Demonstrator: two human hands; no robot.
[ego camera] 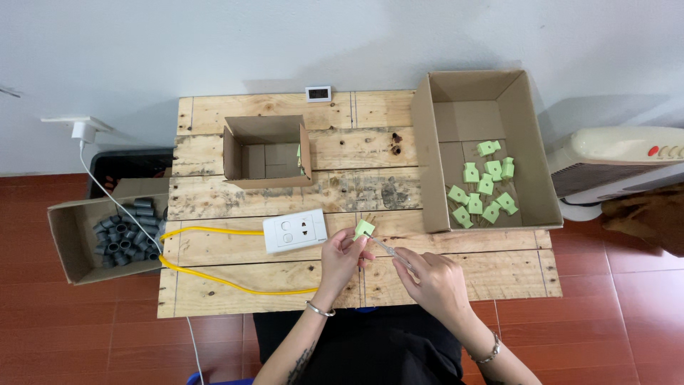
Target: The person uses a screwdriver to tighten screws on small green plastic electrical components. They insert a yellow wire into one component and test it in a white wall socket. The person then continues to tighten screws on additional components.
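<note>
our right hand (434, 278) pinches a thin screwdriver (390, 249), left hand (342, 253) grips a green plug (364, 229); a slipping tip could jab our fingers.

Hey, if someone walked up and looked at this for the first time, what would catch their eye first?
Probably the left hand at the front middle of the wooden pallet table, holding a light green plug, with the right hand putting a thin tool to it. Next, the heap of matching green plugs in the big cardboard box at the right. Then the bright yellow cable looping from the white socket block.
</note>
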